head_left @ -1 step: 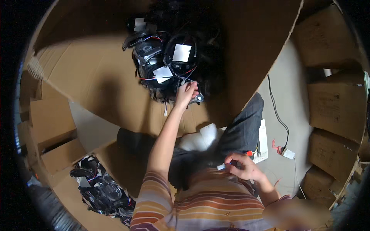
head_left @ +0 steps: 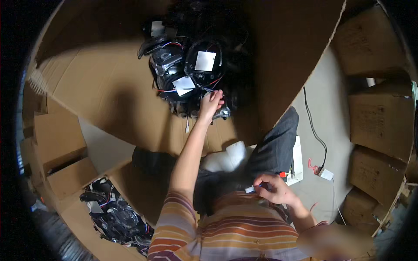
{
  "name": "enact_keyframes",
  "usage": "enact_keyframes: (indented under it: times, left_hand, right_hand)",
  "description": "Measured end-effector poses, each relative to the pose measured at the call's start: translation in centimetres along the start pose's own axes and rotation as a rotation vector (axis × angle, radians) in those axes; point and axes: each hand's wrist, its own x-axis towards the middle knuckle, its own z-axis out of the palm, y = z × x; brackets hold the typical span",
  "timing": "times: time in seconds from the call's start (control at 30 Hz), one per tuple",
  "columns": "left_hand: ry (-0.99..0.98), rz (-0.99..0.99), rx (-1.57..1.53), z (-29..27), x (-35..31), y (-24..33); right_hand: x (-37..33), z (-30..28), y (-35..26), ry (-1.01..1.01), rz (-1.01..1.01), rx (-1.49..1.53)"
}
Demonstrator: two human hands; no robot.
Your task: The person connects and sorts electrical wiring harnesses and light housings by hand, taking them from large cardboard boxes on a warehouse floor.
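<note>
Inside a large cardboard box lies a pile of black lamp-like housings with clear covers, pale square labels and thin coloured wires. My left hand reaches into it, fingers curled together at the near edge of the pile. A thin wire runs to its fingertips; the exact grip is partly hidden. Close to my body, my right hand pinches a small white plug connector with a bit of blue wire. Another white connector dangles from the pile on its lead.
More black housings fill an open carton at lower left. Several closed cartons are stacked along the right. A black cable crosses the floor to a white power block. White wrapped material lies between my legs.
</note>
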Motion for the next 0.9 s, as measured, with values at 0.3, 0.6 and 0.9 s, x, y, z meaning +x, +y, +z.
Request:
enact_keyframes:
  times: [0.3, 0.6, 0.9]
  left_hand:
    - [0.446, 0.669, 0.552, 1.7, 5.3, 3.7]
    - [0.38, 0.274, 1.314, 1.6, 9.7, 12.7]
    - [0.293, 0.887, 1.189, -0.5, 7.8, 9.6]
  right_hand:
    - [2.3, -1.8, 1.3, -0.042, 0.155, 0.126]
    - [2.5, -2.1, 2.1, -0.028, 0.119, 0.16]
    - [2.1, -2.7, 1.7, -0.05, 0.142, 0.13]
